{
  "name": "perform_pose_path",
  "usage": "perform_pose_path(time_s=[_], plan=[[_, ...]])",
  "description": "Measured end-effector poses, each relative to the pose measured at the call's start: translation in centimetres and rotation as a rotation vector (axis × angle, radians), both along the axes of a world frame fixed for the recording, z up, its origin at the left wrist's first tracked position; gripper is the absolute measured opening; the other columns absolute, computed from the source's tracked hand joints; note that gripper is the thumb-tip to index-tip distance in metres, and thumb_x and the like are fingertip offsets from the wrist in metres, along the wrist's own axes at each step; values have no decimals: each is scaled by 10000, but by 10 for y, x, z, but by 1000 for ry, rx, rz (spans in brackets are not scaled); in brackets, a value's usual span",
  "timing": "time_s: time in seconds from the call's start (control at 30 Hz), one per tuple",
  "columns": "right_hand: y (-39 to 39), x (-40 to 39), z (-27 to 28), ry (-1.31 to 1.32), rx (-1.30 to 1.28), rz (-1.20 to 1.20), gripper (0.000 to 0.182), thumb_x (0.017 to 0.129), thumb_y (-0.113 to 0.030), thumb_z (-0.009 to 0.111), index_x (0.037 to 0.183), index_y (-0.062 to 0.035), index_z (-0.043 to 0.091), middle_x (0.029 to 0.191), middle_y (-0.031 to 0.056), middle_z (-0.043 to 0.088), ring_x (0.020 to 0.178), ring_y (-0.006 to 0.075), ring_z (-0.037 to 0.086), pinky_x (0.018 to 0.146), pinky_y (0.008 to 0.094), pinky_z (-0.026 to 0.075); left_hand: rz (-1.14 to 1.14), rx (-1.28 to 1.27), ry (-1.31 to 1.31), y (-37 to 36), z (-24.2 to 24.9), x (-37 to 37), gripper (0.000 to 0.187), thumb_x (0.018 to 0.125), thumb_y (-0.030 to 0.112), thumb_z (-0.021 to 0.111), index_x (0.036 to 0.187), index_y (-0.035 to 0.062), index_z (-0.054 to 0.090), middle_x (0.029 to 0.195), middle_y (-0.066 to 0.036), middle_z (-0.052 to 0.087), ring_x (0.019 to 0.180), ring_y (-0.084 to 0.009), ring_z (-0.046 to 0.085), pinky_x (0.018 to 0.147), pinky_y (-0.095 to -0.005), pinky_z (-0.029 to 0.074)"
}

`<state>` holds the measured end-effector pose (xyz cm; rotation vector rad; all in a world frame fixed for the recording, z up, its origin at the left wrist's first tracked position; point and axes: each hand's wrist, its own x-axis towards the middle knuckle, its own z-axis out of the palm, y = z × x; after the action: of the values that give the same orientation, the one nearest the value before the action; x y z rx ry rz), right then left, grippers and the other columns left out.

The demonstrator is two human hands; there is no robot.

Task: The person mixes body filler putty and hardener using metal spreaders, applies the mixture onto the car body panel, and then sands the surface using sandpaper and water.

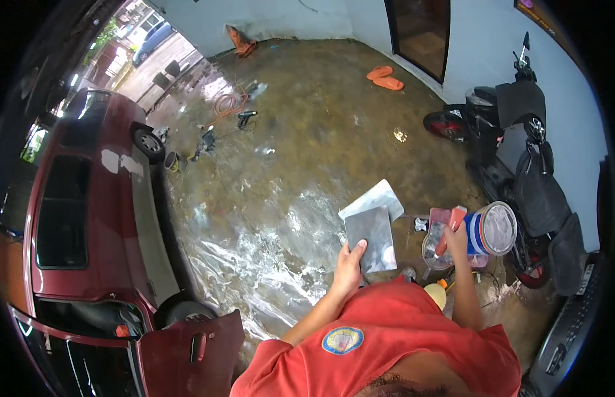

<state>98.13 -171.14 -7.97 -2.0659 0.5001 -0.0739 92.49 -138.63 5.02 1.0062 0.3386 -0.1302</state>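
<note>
My left hand grips a flat grey board by its lower left edge, thumb on top. A pale, shiny sheet shows behind the board's far edge. My right hand is closed around an orange-red handled tool, whose working end is hard to make out. This tool overlaps an open round container in the view. Right beside that hand is a blue and white can with a greyish top.
A maroon van stands at left with its near door swung out. Motorcycles line the right wall. Orange slippers, a coiled hose and a dark power tool lie on the wet-looking floor.
</note>
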Motion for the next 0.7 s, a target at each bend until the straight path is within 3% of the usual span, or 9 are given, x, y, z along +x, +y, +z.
perform_pose_path(time_s=[0.03, 0.1, 0.17, 0.23, 0.27, 0.4, 0.53, 0.57, 0.7], plan=[[-3, 3, 8, -14, 304, 39, 333, 858, -231, 699, 1097, -47, 558, 1022, 89, 633, 884, 236, 636, 814, 330, 514, -14, 3, 6, 0, 3, 0, 398, 950, 205, 635, 1270, 5, 508, 1141, -110, 633, 1000, -198, 634, 890, -360, 524], [13, -5, 50, -8, 963, -77, 310, 889, -205, 675, 1148, -77, 563, 984, 37, 629, 827, 186, 628, 742, 320, 527, 15, 17, 38, -3, 10, 4, 409, 944, 212, 643, 1268, 3, 509, 1144, -113, 631, 998, -205, 636, 887, -363, 528], [28, -15, 100, 129, 1316, -39, 400, 941, -304, 644, 1267, -93, 548, 989, 18, 611, 809, 170, 616, 684, 342, 535, 0, 29, 74, -8, 18, 0, 428, 933, 222, 659, 1267, 2, 505, 1148, -119, 628, 995, -214, 639, 883, -370, 533], [33, -23, 124, 126, 1416, 73, 537, 966, -491, 577, 1344, -114, 521, 970, 10, 598, 804, 164, 611, 653, 355, 535, -27, 4, 54, -10, 17, 3, 440, 927, 217, 669, 1269, 1, 495, 1155, -125, 625, 998, -220, 639, 883, -376, 534], [35, -25, 127, 80, 1483, 175, 621, 967, -622, 470, 1341, -128, 522, 946, 12, 596, 768, 156, 601, 638, 355, 528, -36, -25, 32, -12, 14, 3, 437, 930, 206, 667, 1272, -1, 490, 1161, -127, 623, 1004, -220, 637, 886, -377, 533], [50, -33, 151, 0, 1391, 158, 553, 1022, -571, 385, 1340, -136, 509, 836, 58, 614, 695, 200, 604, 634, 379, 525, -59, -72, 17, -17, 17, 4, 382, 960, 152, 618, 1282, -3, 485, 1177, -127, 617, 1049, -213, 619, 920, -371, 509], [60, -41, 177, -8, 979, 141, 320, 1017, -323, 541, 1185, -52, 530, 941, 122, 667, 808, 219, 684, 703, 376, 594, -122, -40, -43, -16, 12, 6, 341, 980, 159, 582, 1265, -14, 512, 1180, -109, 621, 1052, -184, 604, 935, -343, 481], [56, -43, 173, 15, 945, 178, 251, 996, -197, 569, 1162, -14, 524, 1008, 162, 679, 834, 230, 707, 746, 369, 607, -136, -21, -55, -16, 13, 7, 342, 988, 174, 576, 1263, -23, 522, 1178, -102, 623, 1050, -163, 591, 939, -320, 463], [67, -47, 194, 26, 841, 233, 250, 1014, -207, 544, 1168, -10, 524, 966, 152, 672, 768, 216, 703, 720, 360, 602, -199, 124, -69, -12, 24, 9, 346, 1007, 197, 553, 1259, -41, 539, 1175, -84, 625, 1039, -121, 564, 939, -281, 438]])
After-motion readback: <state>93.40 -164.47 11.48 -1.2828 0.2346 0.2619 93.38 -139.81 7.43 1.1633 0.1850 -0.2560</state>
